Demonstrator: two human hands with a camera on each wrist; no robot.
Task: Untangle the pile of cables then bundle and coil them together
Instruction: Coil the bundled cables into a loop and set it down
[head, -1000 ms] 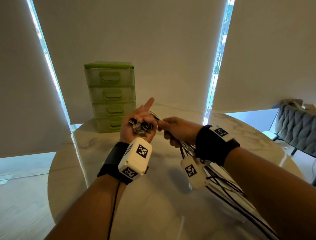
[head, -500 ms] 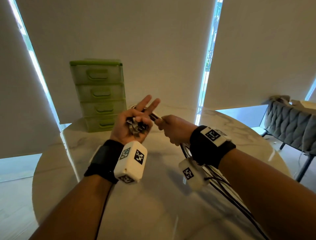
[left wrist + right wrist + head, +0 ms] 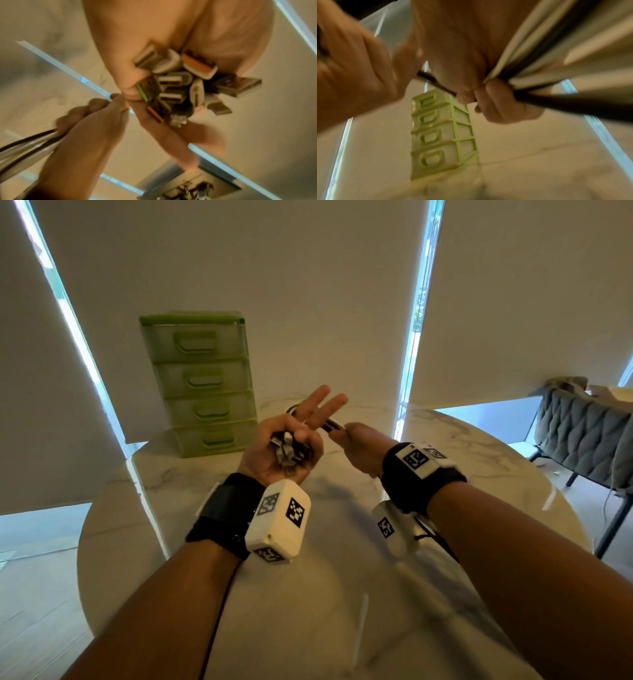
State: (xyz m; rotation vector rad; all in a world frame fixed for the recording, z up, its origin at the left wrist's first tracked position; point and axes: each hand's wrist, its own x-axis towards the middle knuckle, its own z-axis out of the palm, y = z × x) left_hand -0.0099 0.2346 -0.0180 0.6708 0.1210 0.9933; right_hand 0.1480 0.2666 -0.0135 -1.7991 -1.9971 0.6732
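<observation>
Above the marble table (image 3: 308, 594), the left hand (image 3: 277, 453) clamps the cables' plug ends (image 3: 180, 83) in its palm, two fingers extended. The right hand (image 3: 359, 446), fist closed, grips the cables (image 3: 547, 65) just beside it. Beyond stands a green drawer unit (image 3: 202, 381).

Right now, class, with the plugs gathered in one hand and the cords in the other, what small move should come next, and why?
Probably the right hand carries the cords round the left hand's two raised fingers to begin a loop. The plugs already sit bunched in the left palm, and the cords run as one bundle through the right fist.
</observation>
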